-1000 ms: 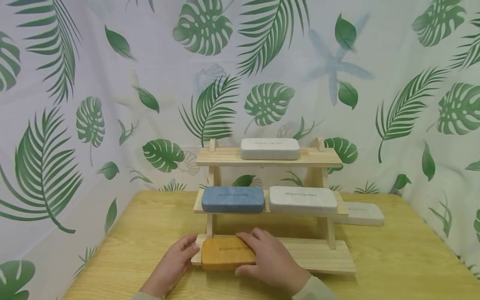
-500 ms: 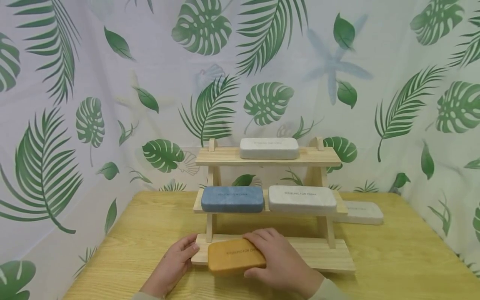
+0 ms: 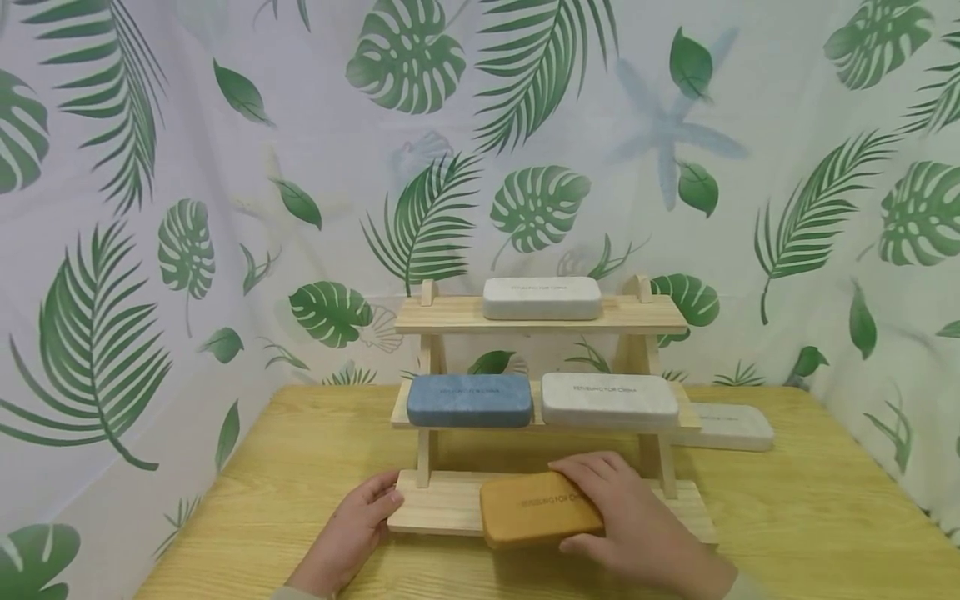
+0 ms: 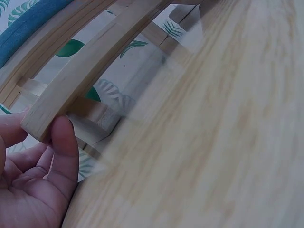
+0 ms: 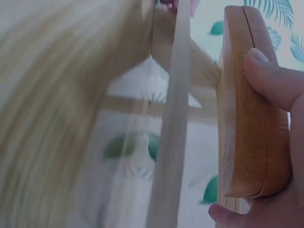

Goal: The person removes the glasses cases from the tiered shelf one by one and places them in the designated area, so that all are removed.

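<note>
An orange glasses case with dark lettering is held by its right end in my right hand. It overlaps the middle of the bottom tier of a three-tier wooden display rack and sits slightly tilted. In the right wrist view, the thumb presses the seamed side of the orange case, its flat underside raised off the shelf board. My left hand pinches the left end of the bottom shelf. The left wrist view shows thumb and fingers of that hand around the board's end.
A blue glasses case and a white one lie on the middle tier. Another white case is on the top tier. Behind the rack at right, a further pale case rests on the wooden table.
My right hand has moved the orange case rightward from the left end of the bottom shelf to its middle, lifting and tilting it. The left hand has stayed on the shelf end.
</note>
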A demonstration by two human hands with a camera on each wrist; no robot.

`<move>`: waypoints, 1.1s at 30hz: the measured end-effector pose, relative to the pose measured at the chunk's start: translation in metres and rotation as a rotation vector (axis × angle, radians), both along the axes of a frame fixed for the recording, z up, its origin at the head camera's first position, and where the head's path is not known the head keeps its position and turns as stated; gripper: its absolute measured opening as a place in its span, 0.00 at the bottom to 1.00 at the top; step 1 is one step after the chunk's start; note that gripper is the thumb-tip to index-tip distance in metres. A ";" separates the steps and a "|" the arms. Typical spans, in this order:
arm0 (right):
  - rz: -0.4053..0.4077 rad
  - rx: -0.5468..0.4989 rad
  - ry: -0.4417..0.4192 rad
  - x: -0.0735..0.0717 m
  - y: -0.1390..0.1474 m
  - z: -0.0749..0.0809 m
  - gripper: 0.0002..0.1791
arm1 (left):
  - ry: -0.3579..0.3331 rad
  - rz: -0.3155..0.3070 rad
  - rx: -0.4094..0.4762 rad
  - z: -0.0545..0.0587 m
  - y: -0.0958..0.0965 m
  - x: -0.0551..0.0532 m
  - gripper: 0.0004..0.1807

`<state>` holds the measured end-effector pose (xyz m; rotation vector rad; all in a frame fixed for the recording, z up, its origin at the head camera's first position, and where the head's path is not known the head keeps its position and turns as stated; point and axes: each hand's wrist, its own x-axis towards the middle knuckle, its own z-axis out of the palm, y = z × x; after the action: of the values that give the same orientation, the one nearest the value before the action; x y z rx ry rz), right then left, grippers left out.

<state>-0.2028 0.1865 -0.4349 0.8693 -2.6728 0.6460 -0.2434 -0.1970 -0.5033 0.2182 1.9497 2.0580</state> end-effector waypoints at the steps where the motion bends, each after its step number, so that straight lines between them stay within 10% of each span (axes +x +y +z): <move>1: -0.011 -0.004 -0.007 0.001 0.006 0.001 0.44 | 0.002 0.000 0.002 0.000 0.000 0.000 0.39; 33: -0.190 0.003 0.053 -0.005 0.212 -0.006 0.50 | -0.023 0.021 -0.032 0.000 -0.001 0.002 0.40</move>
<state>-0.2080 0.3980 -0.4412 0.6142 -2.6666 0.5660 -0.2418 -0.1983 -0.5033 0.1674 1.9777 2.0323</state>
